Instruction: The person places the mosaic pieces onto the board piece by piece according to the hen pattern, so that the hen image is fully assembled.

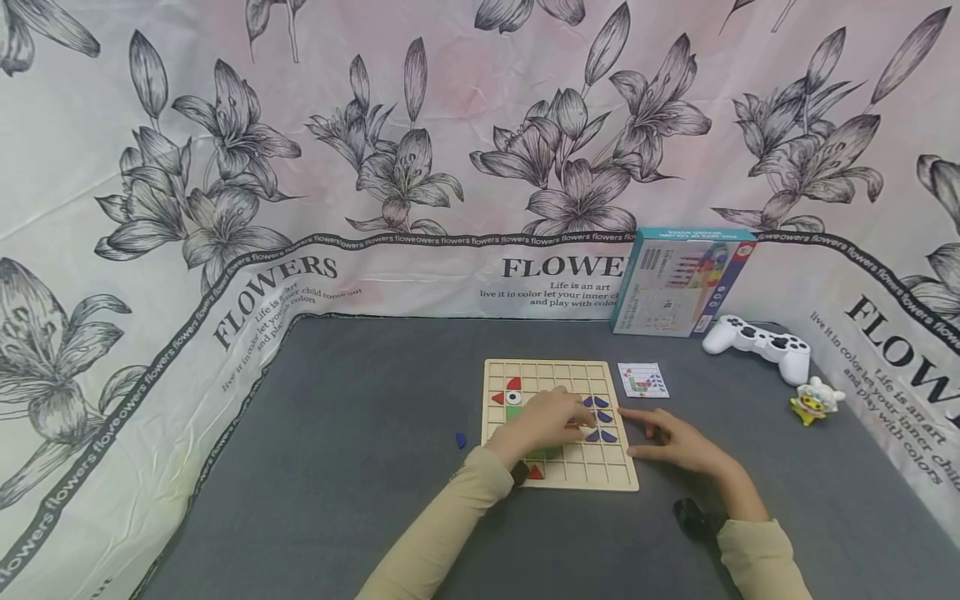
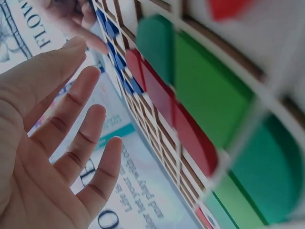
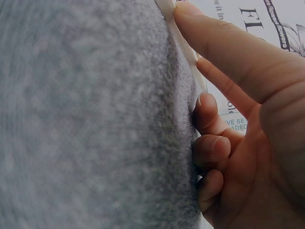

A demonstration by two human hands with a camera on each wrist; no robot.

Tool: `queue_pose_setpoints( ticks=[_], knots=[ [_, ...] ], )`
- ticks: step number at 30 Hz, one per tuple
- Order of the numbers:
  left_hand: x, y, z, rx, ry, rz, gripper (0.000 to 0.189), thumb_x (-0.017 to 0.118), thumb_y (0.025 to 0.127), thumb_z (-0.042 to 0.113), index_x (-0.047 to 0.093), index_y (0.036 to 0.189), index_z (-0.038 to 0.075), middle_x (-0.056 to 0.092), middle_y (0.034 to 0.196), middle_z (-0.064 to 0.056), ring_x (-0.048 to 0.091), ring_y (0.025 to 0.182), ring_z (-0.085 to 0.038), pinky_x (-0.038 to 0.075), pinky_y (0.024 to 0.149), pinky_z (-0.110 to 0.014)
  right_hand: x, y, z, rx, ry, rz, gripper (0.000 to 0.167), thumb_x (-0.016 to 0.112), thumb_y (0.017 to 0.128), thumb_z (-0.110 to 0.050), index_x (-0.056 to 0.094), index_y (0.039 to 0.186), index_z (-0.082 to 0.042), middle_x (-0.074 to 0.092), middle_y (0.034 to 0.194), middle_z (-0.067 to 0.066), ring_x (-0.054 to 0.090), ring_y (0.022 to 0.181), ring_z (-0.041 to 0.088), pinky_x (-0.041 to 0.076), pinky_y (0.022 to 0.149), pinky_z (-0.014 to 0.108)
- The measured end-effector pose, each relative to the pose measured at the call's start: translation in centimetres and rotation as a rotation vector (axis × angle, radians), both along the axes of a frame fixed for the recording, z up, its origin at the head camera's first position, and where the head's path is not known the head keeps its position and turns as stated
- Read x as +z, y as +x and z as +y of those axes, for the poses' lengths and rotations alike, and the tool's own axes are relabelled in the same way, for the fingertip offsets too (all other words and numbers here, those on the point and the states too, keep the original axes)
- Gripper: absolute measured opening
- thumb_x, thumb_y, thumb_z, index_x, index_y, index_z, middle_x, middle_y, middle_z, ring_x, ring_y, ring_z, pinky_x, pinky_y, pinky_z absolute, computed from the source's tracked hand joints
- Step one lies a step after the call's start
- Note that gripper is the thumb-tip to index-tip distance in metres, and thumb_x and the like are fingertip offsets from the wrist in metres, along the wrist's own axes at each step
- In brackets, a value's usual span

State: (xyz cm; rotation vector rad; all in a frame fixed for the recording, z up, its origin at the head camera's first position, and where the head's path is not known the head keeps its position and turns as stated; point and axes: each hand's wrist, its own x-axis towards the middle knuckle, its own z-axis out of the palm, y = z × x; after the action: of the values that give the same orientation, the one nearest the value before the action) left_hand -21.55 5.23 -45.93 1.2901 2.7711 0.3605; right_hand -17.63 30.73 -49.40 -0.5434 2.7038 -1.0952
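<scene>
A wooden grid board (image 1: 622, 475) lies on the grey table. My left hand (image 1: 546, 421) hovers over its middle with loosely bent fingers, hiding part of the grid. Nothing shows between those fingers in the left wrist view, where green pieces (image 2: 209, 86) and red pieces (image 2: 159, 90) sit in the grid. Several blue petal-shaped pieces (image 1: 603, 416) lie on the board's right part, by the left fingertips. At the right edge of the board, my right hand (image 1: 678, 442) touches with thumb (image 3: 214, 33) and index finger, its other fingers curled in. A round eye tile (image 1: 513, 398) sits upper left.
One loose blue piece (image 1: 461, 440) lies left of the board. A pattern card (image 1: 643, 381) is at its upper right. Farther back stand a box (image 1: 678, 283), a white game controller (image 1: 757, 343) and a small yellow-and-white figure (image 1: 813, 402). Flowered cloth (image 1: 420, 275) hangs behind.
</scene>
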Motion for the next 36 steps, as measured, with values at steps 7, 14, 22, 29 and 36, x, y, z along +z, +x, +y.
queue_pose_setpoints(
  ticks=[7, 14, 22, 29, 36],
  knots=[
    [-0.2, -0.1, -3.4, 0.051, 0.076, -0.043, 0.019, 0.066, 0.086, 0.028, 0.071, 0.105, 0.024, 0.065, 0.104, 0.011, 0.052, 0.09, -0.008, 0.042, 0.074, -0.018, 0.3, -0.1, 0.1, -0.016, 0.022, -0.057, 0.064, 0.071, 0.08, -0.033, 0.047, 0.137, -0.015, 0.041, 0.088, 0.005, 0.036, 0.071, 0.014, 0.03, 0.058, 0.025],
    [-0.7, 0.2, -7.3, 0.133, 0.112, -0.017, 0.021, 0.066, 0.086, 0.026, 0.07, 0.107, 0.023, 0.064, 0.108, 0.008, 0.055, 0.098, -0.013, 0.046, 0.082, -0.029, 0.4, -0.1, 0.0, -0.004, 0.025, -0.048, 0.065, 0.071, 0.08, -0.033, 0.047, 0.136, -0.014, 0.041, 0.088, 0.006, 0.037, 0.071, 0.014, 0.03, 0.058, 0.025],
    [-1.0, 0.9, -11.2, 0.241, 0.099, 0.008, 0.022, 0.067, 0.085, 0.027, 0.069, 0.107, 0.02, 0.064, 0.093, 0.005, 0.053, 0.088, -0.013, 0.045, 0.076, -0.032, 0.1, -0.1, 0.1, -0.01, 0.015, -0.034, 0.065, 0.072, 0.079, -0.033, 0.048, 0.136, -0.014, 0.04, 0.086, 0.005, 0.035, 0.068, 0.012, 0.029, 0.056, 0.024],
    [-1.2, 1.4, -13.8, 0.331, 0.108, 0.01, 0.021, 0.07, 0.082, 0.028, 0.068, 0.101, 0.019, 0.059, 0.085, 0.007, 0.049, 0.08, -0.01, 0.042, 0.072, -0.03, -0.1, -0.1, 0.2, -0.011, 0.021, -0.041, 0.065, 0.072, 0.079, -0.035, 0.047, 0.136, -0.016, 0.04, 0.087, 0.005, 0.035, 0.069, 0.013, 0.029, 0.056, 0.025],
    [-0.7, 1.4, -15.9, 0.362, 0.11, -0.038, 0.015, 0.074, 0.078, 0.032, 0.065, 0.083, 0.021, 0.059, 0.081, 0.008, 0.052, 0.079, -0.011, 0.044, 0.072, -0.031, -0.4, -0.2, 0.1, -0.031, 0.04, -0.045, 0.066, 0.071, 0.079, -0.038, 0.047, 0.137, -0.017, 0.04, 0.087, 0.004, 0.036, 0.069, 0.013, 0.029, 0.056, 0.025]
  ],
)
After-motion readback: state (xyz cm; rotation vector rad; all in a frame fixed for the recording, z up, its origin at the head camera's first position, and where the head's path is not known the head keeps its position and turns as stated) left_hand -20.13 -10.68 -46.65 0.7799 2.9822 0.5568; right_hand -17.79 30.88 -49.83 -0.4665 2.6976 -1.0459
